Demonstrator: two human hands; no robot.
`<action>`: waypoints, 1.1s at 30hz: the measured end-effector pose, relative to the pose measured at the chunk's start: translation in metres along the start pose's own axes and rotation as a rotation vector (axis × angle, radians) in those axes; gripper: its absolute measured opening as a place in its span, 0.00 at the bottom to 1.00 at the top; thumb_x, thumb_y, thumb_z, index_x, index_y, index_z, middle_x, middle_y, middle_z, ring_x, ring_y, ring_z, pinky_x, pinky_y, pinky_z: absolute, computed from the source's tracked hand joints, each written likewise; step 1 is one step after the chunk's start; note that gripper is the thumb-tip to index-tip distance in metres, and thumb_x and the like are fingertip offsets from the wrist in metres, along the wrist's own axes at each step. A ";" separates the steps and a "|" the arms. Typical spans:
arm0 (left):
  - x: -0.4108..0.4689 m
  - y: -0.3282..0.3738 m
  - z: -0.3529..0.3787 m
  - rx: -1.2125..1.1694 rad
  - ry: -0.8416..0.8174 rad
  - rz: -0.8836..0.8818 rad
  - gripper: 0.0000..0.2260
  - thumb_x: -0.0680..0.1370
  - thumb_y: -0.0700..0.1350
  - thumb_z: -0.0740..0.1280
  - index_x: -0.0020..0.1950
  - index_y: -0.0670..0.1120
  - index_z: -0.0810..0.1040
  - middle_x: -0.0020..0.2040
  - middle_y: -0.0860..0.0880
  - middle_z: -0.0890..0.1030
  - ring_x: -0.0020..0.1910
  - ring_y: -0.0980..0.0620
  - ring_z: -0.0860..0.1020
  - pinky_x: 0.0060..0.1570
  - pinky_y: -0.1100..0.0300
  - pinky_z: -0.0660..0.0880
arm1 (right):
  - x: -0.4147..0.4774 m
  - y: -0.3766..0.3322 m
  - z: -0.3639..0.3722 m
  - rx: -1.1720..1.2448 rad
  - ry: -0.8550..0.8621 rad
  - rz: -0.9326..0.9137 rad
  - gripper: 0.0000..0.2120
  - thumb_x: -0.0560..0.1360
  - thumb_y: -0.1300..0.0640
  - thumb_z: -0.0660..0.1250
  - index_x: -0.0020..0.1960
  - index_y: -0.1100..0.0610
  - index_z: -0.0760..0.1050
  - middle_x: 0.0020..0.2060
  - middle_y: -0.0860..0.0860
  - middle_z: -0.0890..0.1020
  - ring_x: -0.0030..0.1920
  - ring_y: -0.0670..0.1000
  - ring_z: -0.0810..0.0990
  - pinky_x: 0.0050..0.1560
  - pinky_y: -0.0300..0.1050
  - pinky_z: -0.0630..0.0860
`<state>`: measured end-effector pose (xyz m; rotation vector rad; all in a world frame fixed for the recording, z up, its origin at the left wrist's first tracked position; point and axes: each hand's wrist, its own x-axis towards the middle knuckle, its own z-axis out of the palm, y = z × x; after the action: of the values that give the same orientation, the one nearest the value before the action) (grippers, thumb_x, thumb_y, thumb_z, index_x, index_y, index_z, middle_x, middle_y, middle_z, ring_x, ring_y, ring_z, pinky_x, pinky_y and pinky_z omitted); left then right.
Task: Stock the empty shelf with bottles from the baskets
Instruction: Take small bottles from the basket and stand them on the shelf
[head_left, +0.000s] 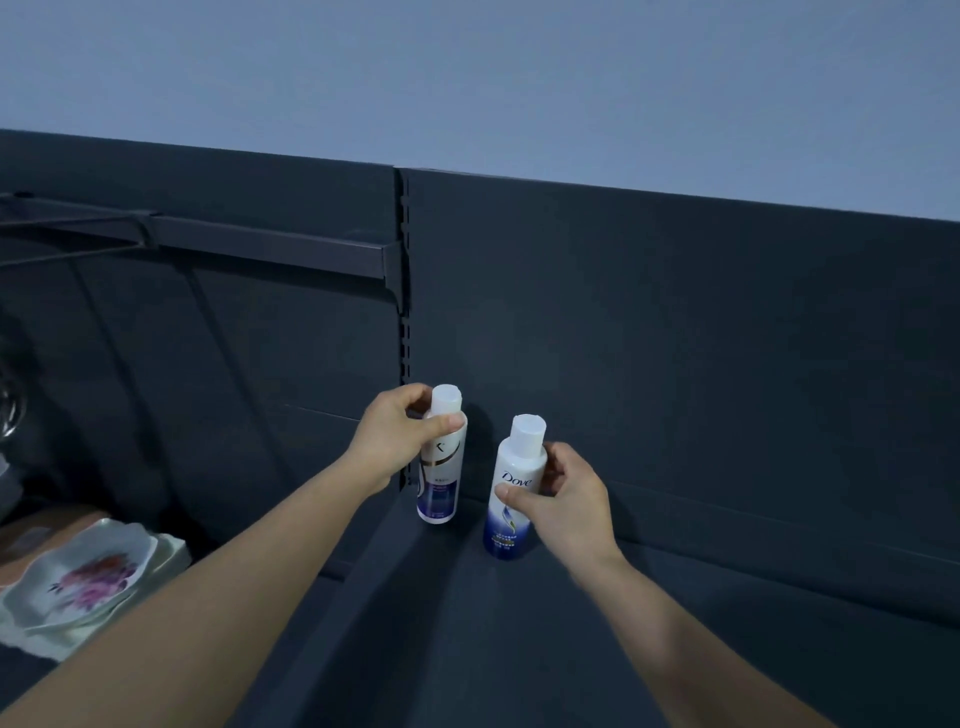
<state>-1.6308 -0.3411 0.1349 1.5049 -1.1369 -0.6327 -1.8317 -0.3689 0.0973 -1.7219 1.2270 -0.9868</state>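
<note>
From the head camera, both bare arms reach forward to the far left corner of a dark shelf (571, 634). Each hand holds one bottle.

The left hand (397, 434) grips the left bottle (442, 478) at its shoulder, just under the white cap. The thumb lies across the front and the other fingers are curled around the back, so most of them are hidden. This bottle is white on top and purple-blue below. It is upright at the back of the shelf, just beside the slotted post (404, 312), and its base seems to touch the shelf board.

The right hand (569, 496) holds the Dove bottle (511, 512) around the middle. The thumb presses on the front near the printed name, and the curled fingers close on the right side and back. This bottle is also white over blue, with a white cap. It is to the right of the left bottle and a little nearer to the person, close to it but apart. It leans slightly to the left. I cannot tell if its base rests fully on the board.

Behind the bottles is the dark back panel (675, 338), with a pale wall (467, 67) above it. To the left of the post, a dark rail (260, 244) runs across the next bay. In the lower left corner lie pale plates (88, 571) with a pink flower print, stacked together.
</note>
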 end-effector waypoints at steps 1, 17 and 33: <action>0.004 -0.001 0.000 -0.008 -0.004 -0.001 0.07 0.70 0.44 0.77 0.41 0.48 0.80 0.37 0.54 0.79 0.38 0.54 0.77 0.39 0.59 0.73 | 0.003 0.001 0.001 -0.003 0.006 -0.004 0.20 0.64 0.55 0.80 0.52 0.49 0.77 0.49 0.48 0.83 0.49 0.49 0.82 0.54 0.53 0.79; -0.022 0.045 0.072 -0.017 -0.096 0.041 0.07 0.70 0.44 0.77 0.44 0.45 0.81 0.39 0.52 0.82 0.38 0.54 0.78 0.39 0.60 0.75 | -0.015 0.022 -0.089 -0.012 0.038 -0.021 0.21 0.66 0.53 0.78 0.58 0.49 0.77 0.50 0.48 0.82 0.49 0.47 0.81 0.55 0.51 0.79; -0.156 0.150 0.318 -0.173 -0.243 0.068 0.06 0.71 0.42 0.76 0.39 0.45 0.80 0.37 0.51 0.81 0.38 0.52 0.80 0.47 0.48 0.80 | -0.137 0.098 -0.368 -0.123 0.205 0.043 0.17 0.70 0.57 0.75 0.56 0.48 0.74 0.53 0.49 0.80 0.52 0.49 0.81 0.57 0.52 0.78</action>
<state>-2.0146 -0.3312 0.1643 1.2607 -1.2773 -0.8621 -2.2321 -0.3174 0.1306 -1.7118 1.4772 -1.1039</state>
